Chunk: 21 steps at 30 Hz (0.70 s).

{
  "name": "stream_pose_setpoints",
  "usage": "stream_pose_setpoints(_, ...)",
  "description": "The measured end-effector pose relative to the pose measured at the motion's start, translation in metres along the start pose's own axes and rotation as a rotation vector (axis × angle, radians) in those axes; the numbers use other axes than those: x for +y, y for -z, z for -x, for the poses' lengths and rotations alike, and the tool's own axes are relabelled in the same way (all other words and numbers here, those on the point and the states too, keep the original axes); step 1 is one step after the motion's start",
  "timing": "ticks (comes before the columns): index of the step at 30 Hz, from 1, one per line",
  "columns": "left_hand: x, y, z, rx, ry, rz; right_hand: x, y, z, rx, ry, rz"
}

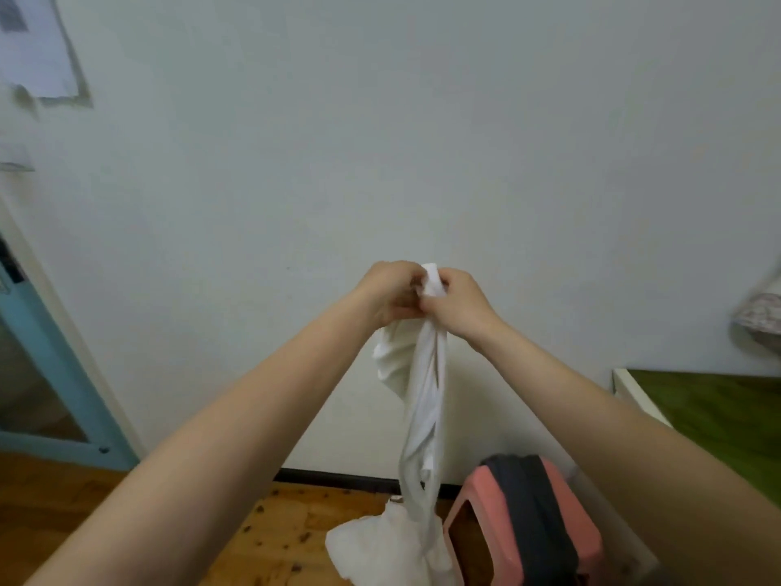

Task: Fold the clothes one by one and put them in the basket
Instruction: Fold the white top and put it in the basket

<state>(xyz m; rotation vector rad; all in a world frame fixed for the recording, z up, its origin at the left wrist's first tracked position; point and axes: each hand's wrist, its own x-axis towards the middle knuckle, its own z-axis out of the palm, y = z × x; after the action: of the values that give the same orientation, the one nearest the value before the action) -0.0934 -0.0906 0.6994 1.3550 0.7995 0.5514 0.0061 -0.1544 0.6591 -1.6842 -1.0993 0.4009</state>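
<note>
As both bare forearms reached forward in the head view, the left hand (391,294) and the right hand (460,305) met, touching, in front of the white wall (422,141). Each had its fingers curled round the top end of the white garment (424,395), and a short band of it stuck up between the two. The fingertips were buried in the fabric, so exactly how each pinched it could not be made out.

The garment hung in the air as a twisted rope, a looser fold bulging out under the left hand. Its lower end ran into a crumpled white bundle (372,547) near the bottom edge of the wooden floor (287,526); whether that bundle was part of the same garment was unclear, and the frame cut it off.

Just beside the bundle, to the right, stood a pink plastic stool (587,539) with a dark grey cloth (530,505) draped over its top, partly hidden by the right forearm. A green-topped surface (718,412) with a white front corner was cut off at the right. Above it a blurred patterned cloth (760,315) showed only in part. A blue door frame (63,374) and a blurred sheet of paper (34,40) were at the left.
</note>
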Motion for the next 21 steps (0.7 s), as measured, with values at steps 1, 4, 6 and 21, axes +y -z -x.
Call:
stream_pose_setpoints(1, 0.0, 0.0, 0.002, -0.014, -0.064, -0.109, 0.0, 0.003, -0.001, 0.033, -0.01, -0.062)
stream_pose_setpoints(4, -0.001, 0.013, -0.002, 0.07, -0.41, -0.545, 0.003, 0.016, -0.007, 0.057, -0.088, -0.219)
stream_pose_setpoints(6, -0.003, 0.026, -0.011, -0.002, -0.461, -0.703, 0.001, 0.023, -0.007, -0.005, -0.11, -0.269)
stream_pose_setpoints(21, 0.03, 0.034, -0.015, 0.084, -0.569, -1.169, 0.059, 0.025, 0.012, -0.294, -0.197, 0.064)
